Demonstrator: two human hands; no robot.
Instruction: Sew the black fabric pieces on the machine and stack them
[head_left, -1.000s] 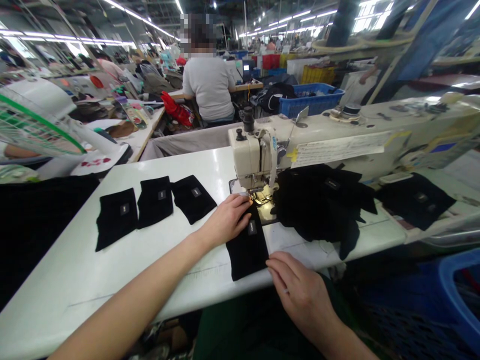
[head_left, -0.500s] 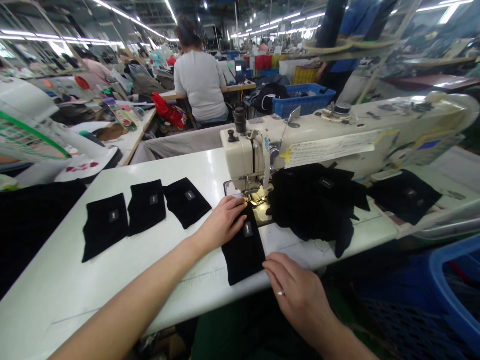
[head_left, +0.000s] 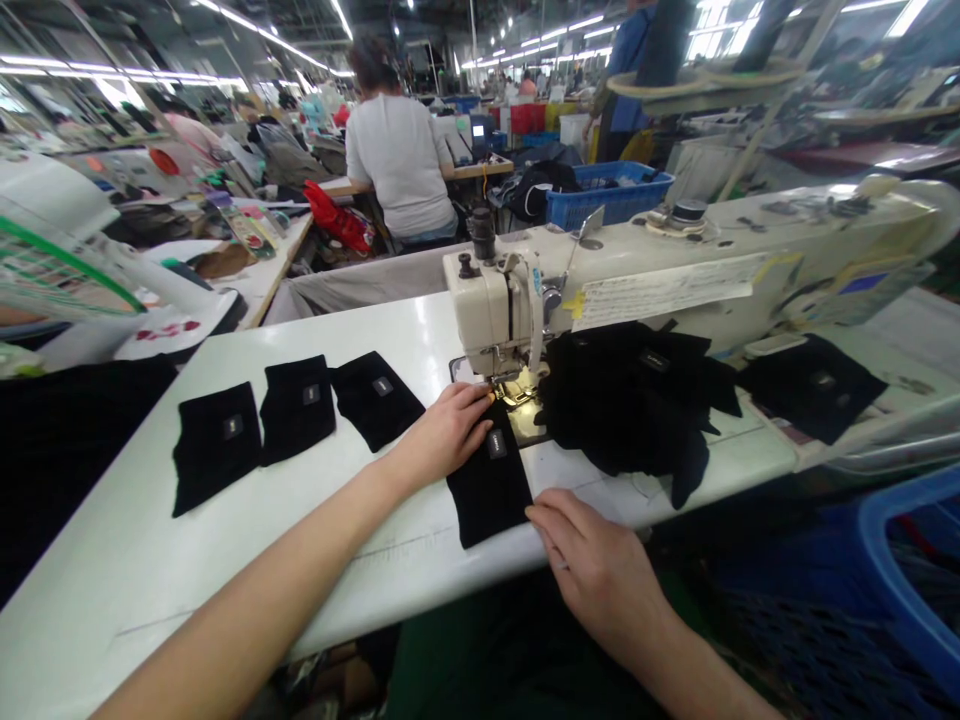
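Note:
A black fabric piece [head_left: 491,495] with a small dark label [head_left: 497,443] lies on the table, its far end at the presser foot [head_left: 517,392] of a sewing machine [head_left: 487,310]. My left hand [head_left: 456,425] rests on the piece beside the foot, fingers stretched forward and thumb apart. It presses on the cloth without gripping it. At the near right corner, my right hand [head_left: 592,550] pinches the fabric edge between thumb and fingers. A ring shows on that hand. The needle's tip is hard to make out behind my left fingertips.
Three labelled black pieces [head_left: 217,450] lie in a row at left. Right of the needle sits a heap of black fabric [head_left: 622,410], with another piece [head_left: 814,385] farther right. A blue basket [head_left: 874,600] stands at lower right. Ahead, a person in a light top [head_left: 401,165] sits, back turned.
The black fabric piece has slid a little forward toward the presser foot, and my right hand has moved forward with its corner. My left hand stays nearly in place beside the foot.

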